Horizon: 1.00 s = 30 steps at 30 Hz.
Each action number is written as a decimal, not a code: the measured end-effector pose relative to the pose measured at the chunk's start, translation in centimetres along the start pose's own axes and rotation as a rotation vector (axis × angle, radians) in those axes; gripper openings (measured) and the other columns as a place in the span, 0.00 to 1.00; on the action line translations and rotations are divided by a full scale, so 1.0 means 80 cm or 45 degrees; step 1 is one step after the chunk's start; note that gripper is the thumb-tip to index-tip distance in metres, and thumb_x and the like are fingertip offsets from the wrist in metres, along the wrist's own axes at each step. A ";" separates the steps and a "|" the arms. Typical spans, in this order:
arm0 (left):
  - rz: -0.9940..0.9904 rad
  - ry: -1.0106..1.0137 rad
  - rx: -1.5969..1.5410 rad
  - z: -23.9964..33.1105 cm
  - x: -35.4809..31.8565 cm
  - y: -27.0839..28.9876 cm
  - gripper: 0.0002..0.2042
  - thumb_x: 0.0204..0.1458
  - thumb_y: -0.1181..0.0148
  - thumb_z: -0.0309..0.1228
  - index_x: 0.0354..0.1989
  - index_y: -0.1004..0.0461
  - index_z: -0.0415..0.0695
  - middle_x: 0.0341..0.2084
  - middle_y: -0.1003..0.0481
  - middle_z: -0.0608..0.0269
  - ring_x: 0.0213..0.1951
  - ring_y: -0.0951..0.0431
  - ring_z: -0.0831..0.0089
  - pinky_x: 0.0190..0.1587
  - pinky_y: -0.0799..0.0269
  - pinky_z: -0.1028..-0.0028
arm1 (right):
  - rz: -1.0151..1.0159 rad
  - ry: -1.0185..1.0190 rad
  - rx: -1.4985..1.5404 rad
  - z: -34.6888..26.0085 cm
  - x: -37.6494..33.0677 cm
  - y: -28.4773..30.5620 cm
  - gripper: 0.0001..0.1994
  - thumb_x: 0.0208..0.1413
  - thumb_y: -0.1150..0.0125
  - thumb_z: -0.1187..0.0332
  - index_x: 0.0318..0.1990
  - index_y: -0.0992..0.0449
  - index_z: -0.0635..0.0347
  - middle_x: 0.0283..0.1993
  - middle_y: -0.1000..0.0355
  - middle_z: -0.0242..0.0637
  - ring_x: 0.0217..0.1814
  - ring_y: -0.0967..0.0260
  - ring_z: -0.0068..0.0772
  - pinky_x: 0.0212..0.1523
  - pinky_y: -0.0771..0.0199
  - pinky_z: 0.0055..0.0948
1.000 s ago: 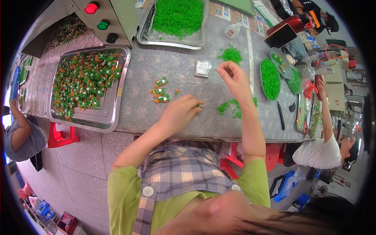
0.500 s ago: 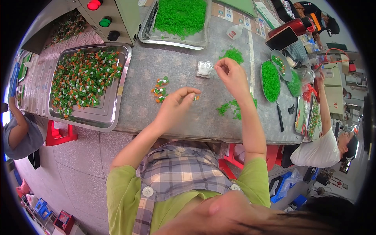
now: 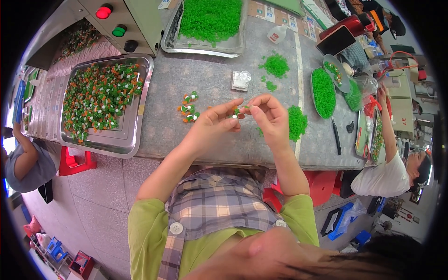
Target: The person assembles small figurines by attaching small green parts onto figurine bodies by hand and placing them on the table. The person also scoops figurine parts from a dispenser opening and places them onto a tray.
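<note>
The left hand (image 3: 212, 125) and the right hand (image 3: 270, 114) meet above the grey table (image 3: 210, 140), fingertips pinched together on a small green, orange and white piece (image 3: 239, 110) that sits between the left thumb and forefinger and the right fingertips. Both hands' fingers are closed on that piece; the other fingers curl loosely.

Just left of the left hand, a little cluster of finished pieces (image 3: 188, 107) lies on the table, in the same green, orange and white. Just right of the right hand lies a loose heap of green parts (image 3: 297, 122). Beyond the fingers, a small square clear container (image 3: 241, 80) stands on the table, and past it another green heap (image 3: 275, 65).

To the far left a large steel tray (image 3: 140, 116) holds many assembled green, orange and white pieces. At the top a second steel tray (image 3: 205, 46) is full of green parts. An oval dish (image 3: 323, 92) of green parts lies to the right, with a dark pen-like tool (image 3: 336, 136) beside it.

At the upper left stands a grey control box (image 3: 140, 23) with round red, green and black buttons. Along the table's far edge lie rectangular paper labels (image 3: 261, 10), pale with blue marks. Another person in a white shirt (image 3: 380, 175) sits at the right end.
</note>
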State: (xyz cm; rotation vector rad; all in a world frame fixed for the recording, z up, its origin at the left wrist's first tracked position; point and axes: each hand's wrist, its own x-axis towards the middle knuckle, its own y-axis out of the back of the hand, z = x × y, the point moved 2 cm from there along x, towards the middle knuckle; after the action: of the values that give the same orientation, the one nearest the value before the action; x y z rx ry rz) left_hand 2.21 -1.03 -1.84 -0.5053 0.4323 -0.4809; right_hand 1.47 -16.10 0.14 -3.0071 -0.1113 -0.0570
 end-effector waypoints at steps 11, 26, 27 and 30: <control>-0.056 -0.048 0.106 -0.001 -0.009 -0.006 0.20 0.42 0.45 0.17 0.46 0.35 0.40 0.32 0.32 0.66 0.37 0.31 0.80 0.40 0.32 0.80 | 0.025 -0.072 0.154 -0.003 -0.017 0.007 0.03 0.51 0.49 0.73 0.31 0.34 0.62 0.33 0.35 0.32 0.34 0.35 0.22 0.36 0.37 0.21; -0.017 -0.049 0.174 -0.002 -0.007 -0.007 0.21 0.40 0.42 0.18 0.46 0.34 0.40 0.30 0.34 0.70 0.34 0.32 0.83 0.37 0.33 0.83 | 0.028 -0.198 -0.038 0.010 -0.028 -0.001 0.04 0.48 0.45 0.73 0.29 0.32 0.63 0.27 0.34 0.27 0.30 0.38 0.15 0.30 0.39 0.15; -0.018 -0.048 0.174 -0.003 -0.007 -0.007 0.21 0.40 0.42 0.18 0.46 0.34 0.40 0.30 0.34 0.70 0.34 0.32 0.83 0.37 0.33 0.83 | 0.030 -0.198 -0.037 0.012 -0.028 0.000 0.04 0.48 0.45 0.73 0.29 0.32 0.63 0.27 0.34 0.27 0.30 0.38 0.15 0.30 0.39 0.15; -0.002 -0.081 0.210 -0.008 -0.007 -0.005 0.21 0.40 0.40 0.20 0.46 0.33 0.42 0.29 0.33 0.71 0.33 0.32 0.84 0.36 0.33 0.83 | 0.078 -0.050 -0.311 0.013 -0.030 0.002 0.03 0.44 0.43 0.74 0.26 0.31 0.63 0.26 0.34 0.28 0.26 0.41 0.15 0.27 0.41 0.15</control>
State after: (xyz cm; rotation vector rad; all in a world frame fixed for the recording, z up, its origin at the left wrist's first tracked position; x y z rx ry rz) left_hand 1.33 -1.22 -1.96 -0.3605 0.3281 -0.4962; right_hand -0.87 -16.31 -1.04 -3.2537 -0.0169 -0.0055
